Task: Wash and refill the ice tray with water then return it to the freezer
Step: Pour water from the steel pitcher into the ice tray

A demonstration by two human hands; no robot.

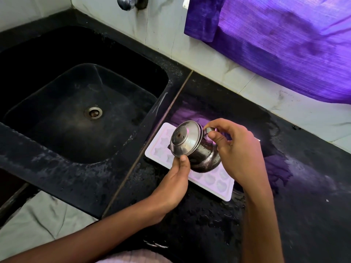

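Steel jug, lidded and tilted toward the sink, hangs over the white ice tray, which lies flat on the black counter just beside the basin. We note the right hand reaching in from the right, wrist bent, its fingers curled around the jug's handle. We note the left hand coming up from below, thumb pressed against the lid's rim; we cannot tell how its remaining fingers lie. A purple cloth hangs on the tiled wall.
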